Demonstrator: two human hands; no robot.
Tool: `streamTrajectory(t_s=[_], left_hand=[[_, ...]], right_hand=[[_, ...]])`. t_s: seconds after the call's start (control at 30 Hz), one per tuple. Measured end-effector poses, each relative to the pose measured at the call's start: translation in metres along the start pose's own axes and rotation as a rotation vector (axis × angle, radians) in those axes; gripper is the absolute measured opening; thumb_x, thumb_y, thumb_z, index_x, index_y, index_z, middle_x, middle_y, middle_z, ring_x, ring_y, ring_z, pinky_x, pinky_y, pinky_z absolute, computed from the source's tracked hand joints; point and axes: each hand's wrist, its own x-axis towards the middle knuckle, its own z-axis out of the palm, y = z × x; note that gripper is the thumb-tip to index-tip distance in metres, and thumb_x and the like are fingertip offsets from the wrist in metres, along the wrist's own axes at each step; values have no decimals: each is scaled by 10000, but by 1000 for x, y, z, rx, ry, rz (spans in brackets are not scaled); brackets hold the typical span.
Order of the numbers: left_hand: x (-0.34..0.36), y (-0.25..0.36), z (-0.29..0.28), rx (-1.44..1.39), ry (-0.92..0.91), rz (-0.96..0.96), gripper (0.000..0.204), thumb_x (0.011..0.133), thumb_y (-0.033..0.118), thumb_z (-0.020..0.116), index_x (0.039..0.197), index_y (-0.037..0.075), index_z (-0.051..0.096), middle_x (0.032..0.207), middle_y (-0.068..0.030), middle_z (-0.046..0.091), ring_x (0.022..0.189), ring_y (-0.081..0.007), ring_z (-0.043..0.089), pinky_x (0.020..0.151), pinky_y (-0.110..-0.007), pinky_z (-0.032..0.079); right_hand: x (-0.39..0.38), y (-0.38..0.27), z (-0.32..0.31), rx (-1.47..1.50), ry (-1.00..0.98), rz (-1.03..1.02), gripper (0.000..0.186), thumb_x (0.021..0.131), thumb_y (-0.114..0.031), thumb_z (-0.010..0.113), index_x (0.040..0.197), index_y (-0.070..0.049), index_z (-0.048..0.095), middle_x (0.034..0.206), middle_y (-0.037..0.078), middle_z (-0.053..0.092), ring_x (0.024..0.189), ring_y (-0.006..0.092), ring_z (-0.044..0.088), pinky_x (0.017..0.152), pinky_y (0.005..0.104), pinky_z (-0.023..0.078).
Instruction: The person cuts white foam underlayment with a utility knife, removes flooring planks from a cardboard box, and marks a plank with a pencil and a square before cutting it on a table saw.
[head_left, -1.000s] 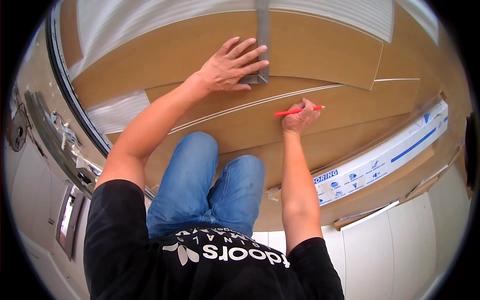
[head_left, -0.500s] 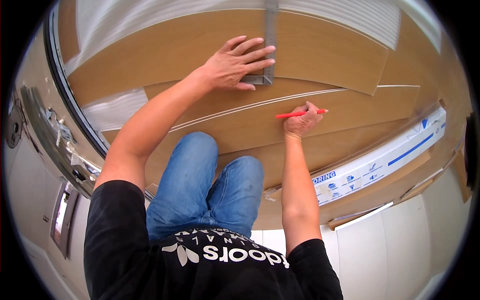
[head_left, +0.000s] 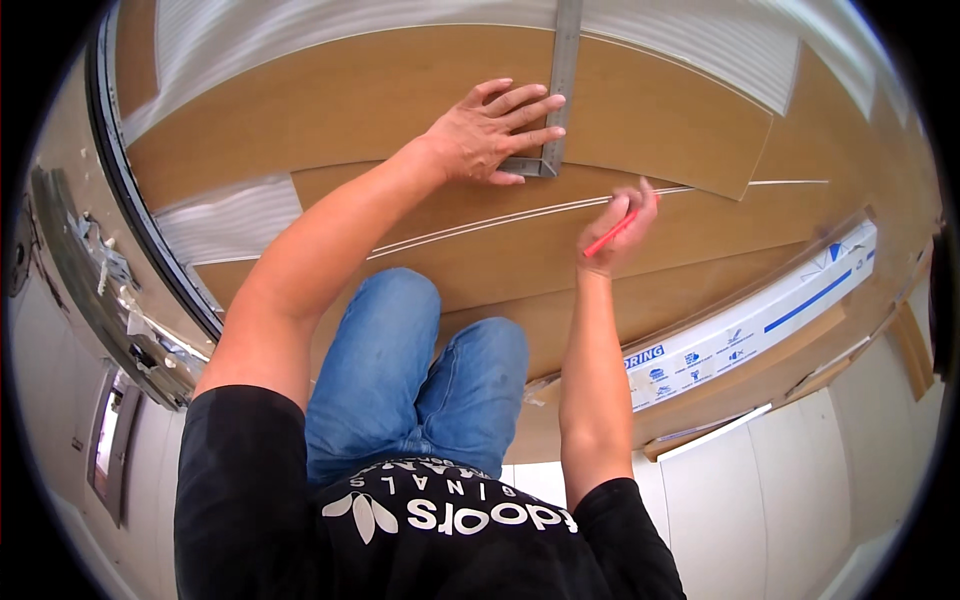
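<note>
A metal square (head_left: 564,75) lies across the brown board (head_left: 660,110), its long arm running toward the far side and its short arm pointing left, with the corner at the board's near edge. The left hand (head_left: 478,140) rests on the board just left of the long arm, its fingers (head_left: 528,115) spread, the tips of some touching the metal; its thumb lies by the short arm.

Nearer and to the right, the right hand (head_left: 622,228) holds a red pencil (head_left: 606,238), fingers curled around it. The hand is blurred, and I cannot tell which fingers pinch the pencil. One end of the pencil points near and left.

Under the right hand, a second brown board (head_left: 700,230) stretches from left to right, with a pair of pale lines (head_left: 480,225) along its far side. White ribbed sheeting (head_left: 690,50) shows beyond the far board, and a white patch of the same look lies to the left. A dark rail (head_left: 140,200) bounds the boards on the left. Near the right side lies a long white box (head_left: 750,335) with blue printing. The person's knees, in blue jeans (head_left: 385,350), are at the near side.
</note>
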Motion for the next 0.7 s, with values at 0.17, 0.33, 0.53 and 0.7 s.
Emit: streamTrajectory(t_s=[0.17, 0.33, 0.53, 0.7], left_hand=[[4, 3, -9, 9, -20, 4, 885, 764, 586, 788, 1542, 327, 452, 1720, 7, 224, 1566, -206, 210, 1256, -477, 145], [8, 4, -11, 6, -34, 5, 878, 774, 582, 782, 1545, 327, 448, 1718, 4, 228, 1565, -207, 214, 1253, -480, 156], [5, 1, -11, 7, -37, -4, 853, 788, 571, 771, 1541, 323, 456, 1708, -1, 252, 1562, -210, 225, 1258, -480, 154], [7, 2, -12, -7, -44, -4, 845, 784, 571, 772, 1533, 321, 470, 1702, -7, 267, 1562, -215, 227, 1260, -484, 149]], right_hand=[[75, -68, 66, 130, -80, -120, 306, 1027, -154, 519, 1245, 10, 659, 1041, 128, 674, 953, 208, 633, 860, 344, 519], [105, -66, 92, 204, -80, -77, 272, 1015, -185, 591, 1189, 5, 679, 989, 122, 723, 870, 206, 686, 783, 344, 563], [97, -76, 97, 133, -108, -168, 264, 995, -210, 638, 1173, -21, 690, 981, 122, 746, 836, 218, 713, 768, 353, 580], [100, -71, 97, 122, -110, -175, 257, 991, -203, 634, 1175, -34, 698, 1000, 130, 753, 868, 235, 730, 787, 357, 586]])
